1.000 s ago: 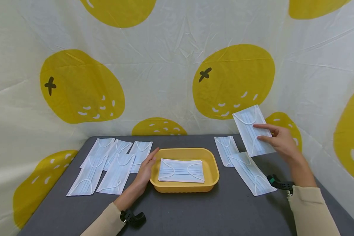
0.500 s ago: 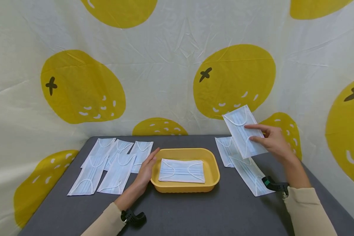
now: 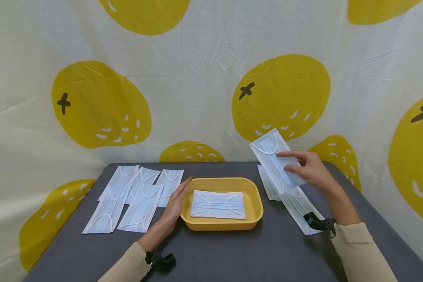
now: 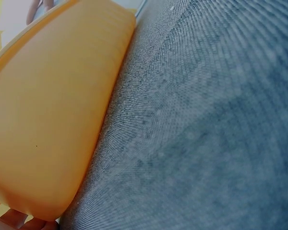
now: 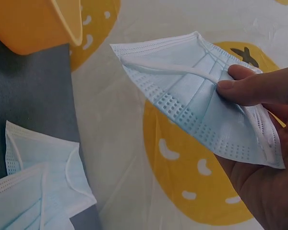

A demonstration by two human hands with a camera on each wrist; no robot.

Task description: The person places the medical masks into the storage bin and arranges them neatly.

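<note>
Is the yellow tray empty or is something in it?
Not empty. The tray has flat blue masks lying inside it. How many are stacked there cannot be told.

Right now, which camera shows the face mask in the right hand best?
The right wrist view: the mask fills the frame, thumb pinching its ear loop. The head view shows it small, held above the table. The left wrist view misses it.
</note>
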